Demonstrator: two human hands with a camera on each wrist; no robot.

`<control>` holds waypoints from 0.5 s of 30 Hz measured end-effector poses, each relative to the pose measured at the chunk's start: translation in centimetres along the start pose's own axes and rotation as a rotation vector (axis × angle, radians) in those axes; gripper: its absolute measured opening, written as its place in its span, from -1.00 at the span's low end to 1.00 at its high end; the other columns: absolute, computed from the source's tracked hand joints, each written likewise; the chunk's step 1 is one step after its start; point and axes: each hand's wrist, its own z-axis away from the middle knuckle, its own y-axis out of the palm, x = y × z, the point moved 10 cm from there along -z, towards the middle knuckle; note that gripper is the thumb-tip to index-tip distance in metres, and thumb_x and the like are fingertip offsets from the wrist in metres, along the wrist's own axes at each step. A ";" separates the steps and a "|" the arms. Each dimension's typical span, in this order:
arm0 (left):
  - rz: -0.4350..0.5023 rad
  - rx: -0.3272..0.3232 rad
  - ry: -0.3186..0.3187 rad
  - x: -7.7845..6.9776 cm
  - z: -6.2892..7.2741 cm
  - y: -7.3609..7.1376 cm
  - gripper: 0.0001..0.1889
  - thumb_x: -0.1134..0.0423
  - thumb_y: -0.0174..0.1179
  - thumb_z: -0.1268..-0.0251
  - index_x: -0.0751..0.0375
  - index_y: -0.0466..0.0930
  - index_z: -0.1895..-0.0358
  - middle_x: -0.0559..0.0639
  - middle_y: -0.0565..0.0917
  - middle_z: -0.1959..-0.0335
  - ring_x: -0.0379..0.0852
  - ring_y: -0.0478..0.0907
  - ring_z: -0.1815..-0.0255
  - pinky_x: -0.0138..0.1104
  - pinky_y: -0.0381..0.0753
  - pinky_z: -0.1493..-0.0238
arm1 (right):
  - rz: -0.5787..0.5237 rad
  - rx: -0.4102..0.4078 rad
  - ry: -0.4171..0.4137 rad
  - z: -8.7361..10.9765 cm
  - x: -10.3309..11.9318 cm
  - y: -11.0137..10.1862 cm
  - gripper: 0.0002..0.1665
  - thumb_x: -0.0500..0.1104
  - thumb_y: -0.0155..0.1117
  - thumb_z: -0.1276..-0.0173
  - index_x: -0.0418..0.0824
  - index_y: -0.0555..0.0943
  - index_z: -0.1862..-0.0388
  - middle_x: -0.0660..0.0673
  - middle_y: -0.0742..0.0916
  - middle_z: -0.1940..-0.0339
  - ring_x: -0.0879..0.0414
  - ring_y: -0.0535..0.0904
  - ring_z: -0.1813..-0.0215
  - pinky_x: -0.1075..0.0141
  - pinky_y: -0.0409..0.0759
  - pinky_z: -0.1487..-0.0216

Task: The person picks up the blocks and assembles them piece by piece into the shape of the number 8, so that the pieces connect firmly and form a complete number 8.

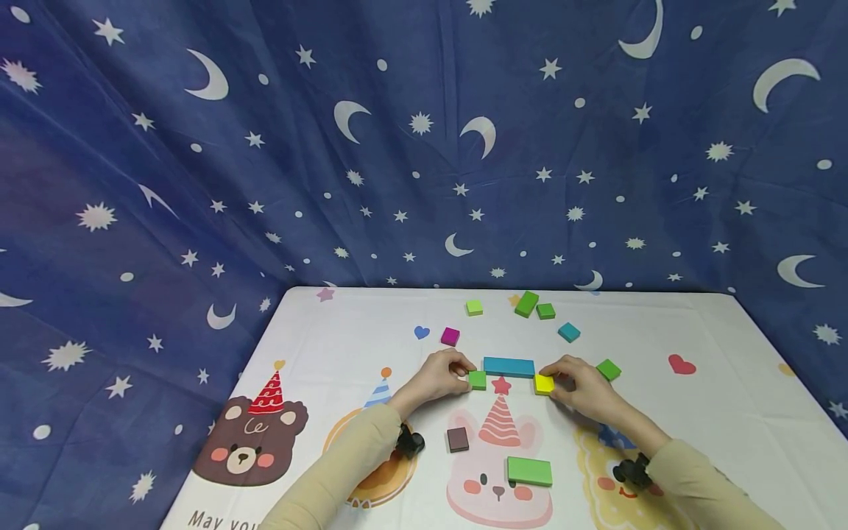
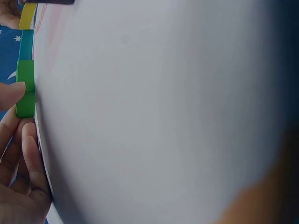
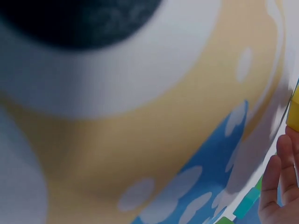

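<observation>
Right hand (image 1: 584,386), yellow block (image 1: 544,384), tablecloth (image 1: 735,368), starry curtain (image 1: 424,73)

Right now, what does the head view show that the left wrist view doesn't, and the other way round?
Only the head view shows the magenta block, the small teal block and the printed bear.

Only the left wrist view shows, close up, the palm side of the fingers of the left hand.

Both show that hand holding a green block, the long blue block, and the yellow block at the right hand.
</observation>
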 end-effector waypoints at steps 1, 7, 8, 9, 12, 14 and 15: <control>-0.001 0.001 -0.003 0.0 0.0 0.0 -0.71 0.45 0.41 0.12 0.25 0.71 0.20 0.05 0.60 0.32 -0.28 0.42 0.36 -0.51 0.42 0.31 | 0.000 0.001 0.002 0.0 0.0 0.0 -0.61 -0.30 0.43 -0.08 -0.12 0.67 0.06 0.02 0.64 0.21 0.14 0.42 0.21 0.39 0.45 0.20; -0.003 -0.001 -0.001 0.0 0.1 0.0 -0.71 0.45 0.41 0.11 0.25 0.71 0.20 0.06 0.60 0.31 -0.28 0.42 0.36 -0.52 0.43 0.31 | -0.007 0.011 -0.002 0.0 0.1 0.1 -0.62 -0.30 0.43 -0.09 -0.12 0.67 0.05 0.01 0.64 0.19 0.14 0.42 0.20 0.35 0.46 0.19; -0.002 -0.002 0.000 -0.1 0.1 0.0 -0.71 0.45 0.41 0.11 0.25 0.71 0.20 0.06 0.60 0.32 -0.28 0.42 0.36 -0.52 0.43 0.31 | -0.007 0.012 -0.002 0.0 0.1 0.2 -0.62 -0.30 0.43 -0.09 -0.12 0.67 0.05 0.01 0.64 0.19 0.14 0.42 0.20 0.35 0.46 0.19; 0.000 -0.002 0.001 -0.1 0.1 0.0 -0.71 0.45 0.41 0.11 0.25 0.71 0.21 0.07 0.60 0.32 -0.28 0.42 0.36 -0.52 0.43 0.31 | -0.005 0.012 -0.002 0.0 0.1 0.2 -0.62 -0.30 0.43 -0.09 -0.12 0.67 0.06 0.01 0.65 0.19 0.14 0.42 0.20 0.35 0.47 0.19; 0.001 -0.001 -0.003 -0.1 0.0 0.0 -0.71 0.45 0.40 0.12 0.25 0.71 0.21 0.06 0.60 0.32 -0.27 0.42 0.36 -0.52 0.42 0.31 | 0.001 0.013 0.000 -0.1 0.0 0.2 -0.62 -0.29 0.43 -0.10 -0.13 0.67 0.05 0.00 0.65 0.18 0.14 0.43 0.19 0.35 0.47 0.17; 0.001 -0.003 0.000 -0.1 0.0 0.0 -0.72 0.46 0.40 0.12 0.26 0.71 0.22 0.07 0.60 0.32 -0.26 0.42 0.36 -0.51 0.42 0.31 | 0.003 0.015 0.002 -0.1 -0.1 0.3 -0.62 -0.29 0.42 -0.10 -0.13 0.67 0.05 0.00 0.65 0.17 0.14 0.43 0.18 0.35 0.48 0.15; 0.002 -0.003 0.001 -0.1 0.0 0.0 -0.71 0.46 0.40 0.12 0.27 0.70 0.22 0.08 0.60 0.32 -0.25 0.42 0.36 -0.51 0.42 0.31 | 0.004 0.016 0.004 -0.1 -0.2 0.3 -0.62 -0.29 0.42 -0.10 -0.13 0.67 0.04 0.00 0.65 0.16 0.14 0.43 0.18 0.34 0.49 0.14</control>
